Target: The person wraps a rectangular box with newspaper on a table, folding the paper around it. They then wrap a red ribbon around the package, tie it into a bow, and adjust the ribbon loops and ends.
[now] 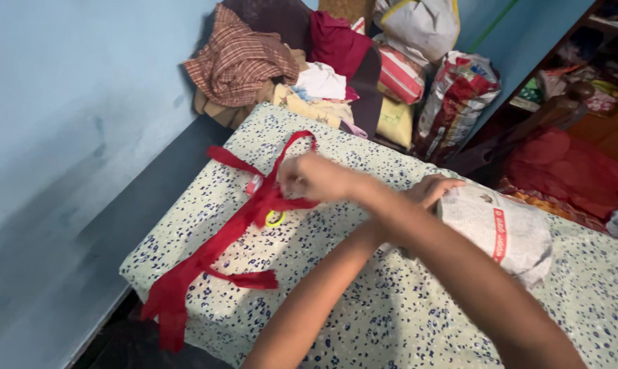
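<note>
- At the far left I see a blue wall; it runs along the edge of the bed.
- Next to it is a sheet, pale with small blue flowers, which covers the whole bed top.
- On the sheet lies a red ribbon. It is long; its low end hangs over the front-left edge of the bed and its upper part rises in a loop toward the right hand.
- A small yellow-green ring sits on the sheet, touching the ribbon just below the knot area.
- The right hand is closed, the fingers pinching the ribbon near the loop. Its arm comes from the lower right and crosses over the other arm.
- Behind, against the wall, is a heap of clothes: checked, maroon, white and yellow pieces.
- The left hand lies at the near end of a bundle wrapped in newspaper, with the fingers curled on it. The right arm hides part of it, so I cannot tell if it really grips.
- The bundle lies on the sheet, well apart from the ribbon.
- A printed sack stands behind the bed.
- At the far right a red cloth lies beside the bed.
</note>
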